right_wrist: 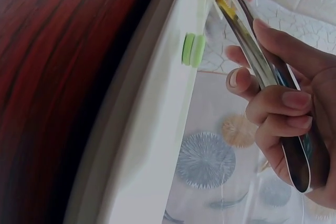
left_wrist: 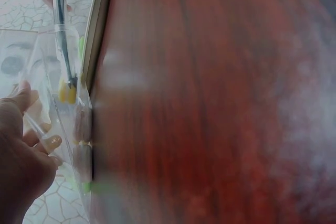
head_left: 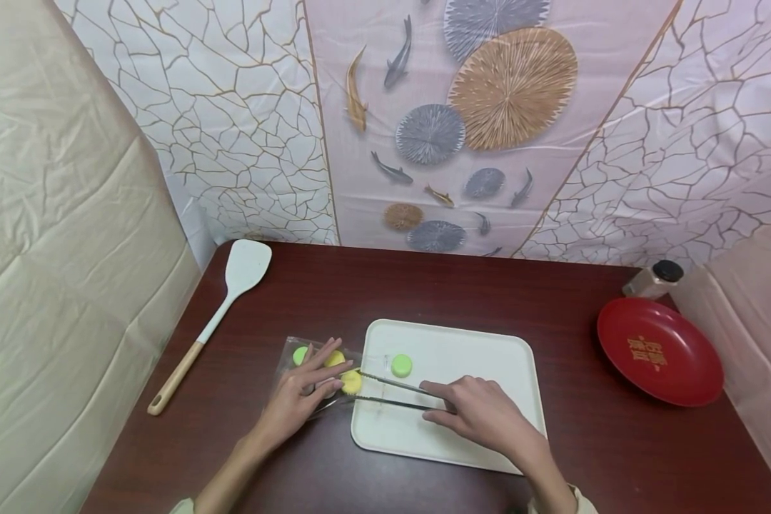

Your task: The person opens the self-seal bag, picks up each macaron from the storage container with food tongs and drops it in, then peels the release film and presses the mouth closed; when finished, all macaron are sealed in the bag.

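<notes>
My left hand [head_left: 293, 391] holds the mouth of a clear plastic bag [left_wrist: 48, 90], thumb and fingers on its film. Inside lie several macarons, among them a green macaron [head_left: 300, 355] and a yellow macaron [head_left: 335, 358]; some are brownish, partly hidden by the hand. My right hand [head_left: 482, 412] grips metal tongs [right_wrist: 252, 51], fingers curled round both arms. Between the tong tips, at the bag's opening, sits another yellow macaron [head_left: 351, 383]. One green macaron [head_left: 401, 365] rests on the white tray [head_left: 501, 371], near its left side.
A white spatula [head_left: 247, 264] with a wooden handle lies at the left of the dark table. On the right is a red plate [head_left: 681, 353] with gold characters, and behind it a jar [head_left: 649, 282] with a black lid. A patterned cloth hangs behind the table.
</notes>
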`<state>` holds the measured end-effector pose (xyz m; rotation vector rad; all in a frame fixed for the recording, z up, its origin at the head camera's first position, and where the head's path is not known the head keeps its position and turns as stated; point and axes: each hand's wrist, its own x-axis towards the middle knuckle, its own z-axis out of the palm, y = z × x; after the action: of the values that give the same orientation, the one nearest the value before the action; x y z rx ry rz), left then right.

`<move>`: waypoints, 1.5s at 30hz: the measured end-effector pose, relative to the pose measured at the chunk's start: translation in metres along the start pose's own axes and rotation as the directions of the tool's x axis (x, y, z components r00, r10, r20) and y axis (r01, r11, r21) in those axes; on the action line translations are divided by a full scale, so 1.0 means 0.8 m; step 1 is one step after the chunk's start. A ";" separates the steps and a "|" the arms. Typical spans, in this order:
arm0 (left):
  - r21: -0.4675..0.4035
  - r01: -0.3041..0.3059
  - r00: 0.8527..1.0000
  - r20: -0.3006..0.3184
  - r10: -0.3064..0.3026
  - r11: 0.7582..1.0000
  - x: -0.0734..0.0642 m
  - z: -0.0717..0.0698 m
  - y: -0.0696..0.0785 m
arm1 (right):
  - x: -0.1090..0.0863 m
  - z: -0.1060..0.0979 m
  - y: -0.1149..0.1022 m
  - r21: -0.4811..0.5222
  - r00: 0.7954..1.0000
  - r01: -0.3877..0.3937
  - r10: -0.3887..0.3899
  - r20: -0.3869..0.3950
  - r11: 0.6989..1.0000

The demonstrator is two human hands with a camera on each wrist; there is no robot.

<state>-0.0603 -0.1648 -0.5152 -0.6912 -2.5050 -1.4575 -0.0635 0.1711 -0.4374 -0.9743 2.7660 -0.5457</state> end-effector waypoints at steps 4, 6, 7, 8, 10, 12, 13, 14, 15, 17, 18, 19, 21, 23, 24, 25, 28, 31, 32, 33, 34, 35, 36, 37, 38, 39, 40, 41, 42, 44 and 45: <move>-0.001 -0.003 1.000 -0.001 0.003 1.000 0.000 0.000 0.000 | 0.004 0.002 -0.002 -0.007 1.000 0.002 -0.002 0.003 1.000; 0.000 -0.004 1.000 0.000 0.004 1.000 0.001 0.000 0.001 | 0.005 0.003 -0.002 -0.007 1.000 -0.001 0.001 0.004 1.000; -0.001 -0.004 1.000 0.001 0.004 1.000 0.001 0.000 0.001 | 0.006 0.003 -0.003 -0.007 1.000 -0.004 0.004 0.005 1.000; -0.001 -0.003 1.000 0.002 0.003 1.000 0.001 0.000 0.001 | 0.006 0.004 -0.003 -0.006 1.000 -0.007 0.007 0.006 1.000; -0.002 -0.003 1.000 0.002 0.003 1.000 0.001 0.000 0.002 | 0.006 0.004 -0.004 -0.005 1.000 -0.013 0.013 0.010 1.000; -0.001 -0.003 1.000 0.002 0.003 1.000 0.001 -0.001 0.002 | 0.005 0.003 -0.005 -0.004 1.000 -0.020 0.020 0.010 1.000; -0.001 -0.002 1.000 0.002 0.002 1.000 0.000 -0.001 0.002 | 0.004 0.002 -0.005 -0.006 1.000 -0.025 0.025 0.008 1.000; -0.002 -0.001 1.000 0.002 0.001 1.000 0.000 -0.001 0.002 | 0.002 0.001 -0.005 -0.007 1.000 -0.030 0.030 0.005 1.000; -0.002 -0.001 1.000 0.001 0.001 1.000 0.000 -0.001 0.002 | 0.001 0.000 -0.005 -0.008 0.999 -0.036 0.036 0.001 0.999; -0.001 -0.002 1.000 0.001 0.002 1.000 0.001 0.000 0.002 | -0.005 -0.005 -0.003 -0.002 0.999 -0.052 0.052 -0.009 0.999; -0.004 -0.002 1.000 0.001 0.002 1.000 0.001 0.000 0.002 | -0.008 -0.008 -0.001 0.003 0.998 -0.061 0.061 -0.014 0.998; -0.004 -0.002 1.000 0.001 0.002 1.000 0.001 0.000 0.002 | -0.012 -0.011 0.001 0.008 0.997 -0.070 0.070 -0.019 0.998; -0.005 0.001 1.000 0.002 -0.001 1.000 0.001 0.000 0.003 | -0.021 -0.018 0.005 0.023 0.995 -0.092 0.092 -0.024 0.996; -0.008 0.004 1.000 0.004 -0.004 1.000 0.002 0.000 0.003 | -0.031 -0.024 0.012 0.027 0.992 -0.119 0.120 -0.028 0.993; -0.007 0.008 1.000 0.004 -0.008 1.000 0.002 0.000 0.003 | -0.036 -0.027 0.015 0.024 0.990 -0.134 0.135 -0.029 0.991; -0.005 0.011 1.000 0.005 -0.011 1.000 0.002 0.000 0.003 | -0.040 -0.030 0.019 0.021 0.988 -0.150 0.151 -0.029 0.988; 0.001 0.019 1.000 0.005 -0.019 1.000 0.001 0.000 0.003 | -0.052 -0.035 0.029 0.005 0.979 -0.202 0.202 -0.035 0.979; 0.012 0.021 1.000 0.003 -0.021 1.000 0.001 0.000 0.003 | -0.060 -0.036 0.038 -0.002 0.969 -0.246 0.245 -0.043 0.969; 0.013 0.020 1.000 0.001 -0.020 1.000 0.001 0.000 0.003 | -0.061 -0.035 0.040 -0.002 0.966 -0.257 0.256 -0.044 0.967; 0.013 0.021 1.000 0.001 -0.021 1.000 0.001 0.000 0.003 | -0.063 -0.034 0.042 -0.002 0.963 -0.267 0.266 -0.044 0.964; 0.013 0.022 1.000 0.001 -0.022 1.000 0.001 0.000 0.003 | -0.063 -0.033 0.045 -0.003 0.961 -0.274 0.274 -0.045 0.962; 0.011 0.022 1.000 0.001 -0.022 1.000 0.001 0.000 0.003 | -0.064 -0.032 0.047 0.001 0.958 -0.283 0.282 -0.042 0.959; 0.009 0.023 1.000 0.001 -0.023 1.000 0.001 0.000 0.003 | -0.063 -0.030 0.048 0.005 0.956 -0.290 0.290 -0.038 0.957; 0.008 0.024 1.000 0.000 -0.024 1.000 0.001 0.000 0.003 | -0.063 -0.029 0.050 0.010 0.954 -0.296 0.297 -0.034 0.955; 0.006 0.027 1.000 0.001 -0.027 1.000 0.001 0.000 0.003 | -0.062 -0.027 0.051 0.013 0.952 -0.303 0.303 -0.029 0.953; 0.004 0.029 1.000 0.002 -0.029 1.000 0.001 0.000 0.003 | -0.060 -0.025 0.053 0.015 0.951 -0.308 0.308 -0.023 0.951; 0.002 0.032 0.999 0.002 -0.032 0.999 0.001 0.000 0.003 | -0.059 -0.023 0.054 0.019 0.950 -0.311 0.311 -0.016 0.950; 0.001 0.035 0.999 0.003 -0.035 0.999 0.001 0.000 0.003 | -0.058 -0.021 0.055 0.026 0.949 -0.314 0.314 -0.008 0.949; -0.002 0.039 0.999 0.004 -0.039 0.999 0.001 0.000 0.003 | -0.056 -0.018 0.056 0.031 0.949 -0.315 0.315 -0.002 0.949; -0.004 0.043 0.999 0.006 -0.043 0.999 0.001 0.001 0.004 | -0.054 -0.015 0.058 0.034 0.950 -0.312 0.312 0.003 0.949; -0.005 0.045 0.999 0.005 -0.045 0.999 0.001 0.001 0.003 | -0.053 -0.013 0.059 0.035 0.951 -0.308 0.308 0.004 0.951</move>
<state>-0.0597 -0.1629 -0.5129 -0.6442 -2.5374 -1.4796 -0.0607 0.2349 -0.4451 -0.5158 2.8200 -0.5414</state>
